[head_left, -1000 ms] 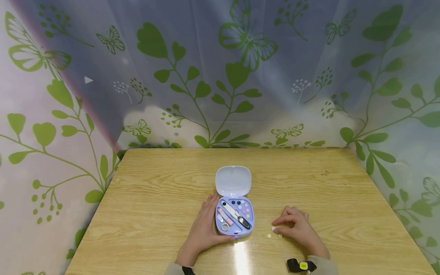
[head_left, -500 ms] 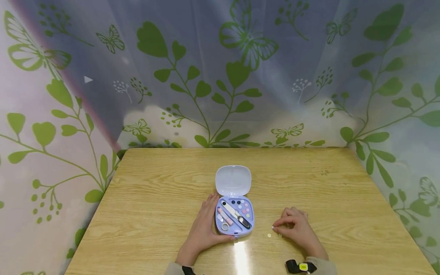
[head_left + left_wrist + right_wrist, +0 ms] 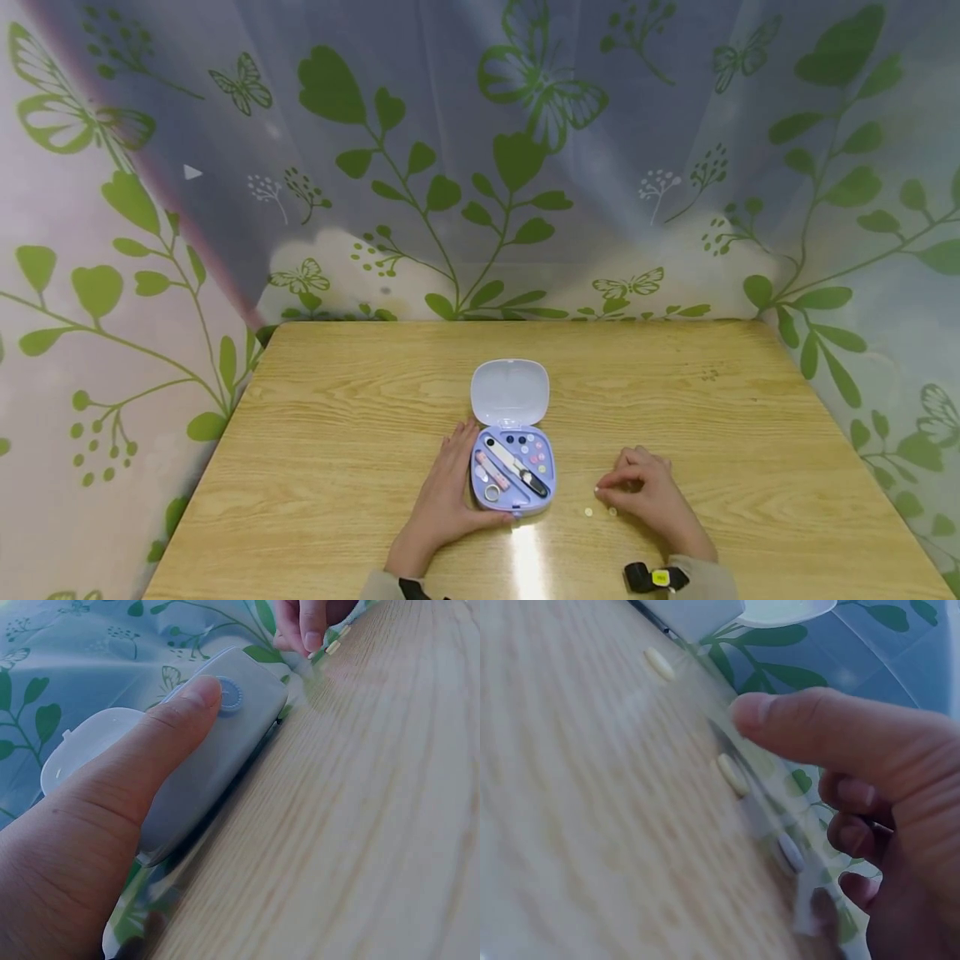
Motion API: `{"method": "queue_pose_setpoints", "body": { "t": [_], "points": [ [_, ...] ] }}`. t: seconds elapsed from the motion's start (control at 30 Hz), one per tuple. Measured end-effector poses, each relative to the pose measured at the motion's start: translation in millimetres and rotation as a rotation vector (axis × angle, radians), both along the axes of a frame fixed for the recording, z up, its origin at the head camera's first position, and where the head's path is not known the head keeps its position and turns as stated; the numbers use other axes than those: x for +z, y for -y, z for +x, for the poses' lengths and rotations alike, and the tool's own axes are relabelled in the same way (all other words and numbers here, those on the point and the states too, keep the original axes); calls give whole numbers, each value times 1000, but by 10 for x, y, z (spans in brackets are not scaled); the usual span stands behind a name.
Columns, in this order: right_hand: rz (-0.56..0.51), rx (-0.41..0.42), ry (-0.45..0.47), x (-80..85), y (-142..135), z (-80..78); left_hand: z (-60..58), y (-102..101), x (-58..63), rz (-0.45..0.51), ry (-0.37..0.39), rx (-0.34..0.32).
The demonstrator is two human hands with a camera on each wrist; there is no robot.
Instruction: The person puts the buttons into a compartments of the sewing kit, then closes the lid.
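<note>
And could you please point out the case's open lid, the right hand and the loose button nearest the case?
Open lid [image 3: 510,392]: head view, its inner face.
Right hand [image 3: 648,495]: head view, the hand's middle.
Loose button [image 3: 659,664]: right wrist view, its middle.

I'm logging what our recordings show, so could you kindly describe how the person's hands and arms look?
The left hand and right hand are gloveless. Both sleeves are pale beige. On the right is a black strap with a yellow patch; on the left, a black band.

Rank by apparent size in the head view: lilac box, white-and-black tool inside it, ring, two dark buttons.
1. Lilac box
2. White-and-black tool
3. Ring
4. Left dark button, right dark button: alike, unranked
</note>
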State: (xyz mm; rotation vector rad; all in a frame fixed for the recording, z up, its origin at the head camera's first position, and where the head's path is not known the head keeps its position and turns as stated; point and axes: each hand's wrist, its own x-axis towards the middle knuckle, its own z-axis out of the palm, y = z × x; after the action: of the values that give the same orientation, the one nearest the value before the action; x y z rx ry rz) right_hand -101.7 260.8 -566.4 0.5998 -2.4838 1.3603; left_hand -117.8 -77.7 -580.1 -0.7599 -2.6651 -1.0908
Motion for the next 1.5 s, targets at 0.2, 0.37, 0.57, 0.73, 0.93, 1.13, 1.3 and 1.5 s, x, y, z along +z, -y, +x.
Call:
{"method": "queue_pose_setpoints", "body": {
  "t": [0.2,0.37,0.57,0.73,0.93,1.13,1.3,1.5],
  "points": [
    [39,-17,-4,75,26,-50,-1,3,1,2,5,0],
    [67,-13,-17,179,56,-121,-4,2,-4,-3,15,3],
    [65,42,-108,292,113,-217,-2,1,7,-6,35,2],
    [74,62,-119,382,184,-282,4,1,20,-11,55,1],
    [102,83,-114,460,261,-366,-6,-1,-4,-10,42,7],
    [122,111,-116,505,375,-476,-6,3,-18,-11,33,13],
    [107,150,-117,501,521,-571,1,6,-10,-5,19,5],
    [119,185,-113,446,694,-666,-4,3,-5,-11,10,4]
  ]
}}
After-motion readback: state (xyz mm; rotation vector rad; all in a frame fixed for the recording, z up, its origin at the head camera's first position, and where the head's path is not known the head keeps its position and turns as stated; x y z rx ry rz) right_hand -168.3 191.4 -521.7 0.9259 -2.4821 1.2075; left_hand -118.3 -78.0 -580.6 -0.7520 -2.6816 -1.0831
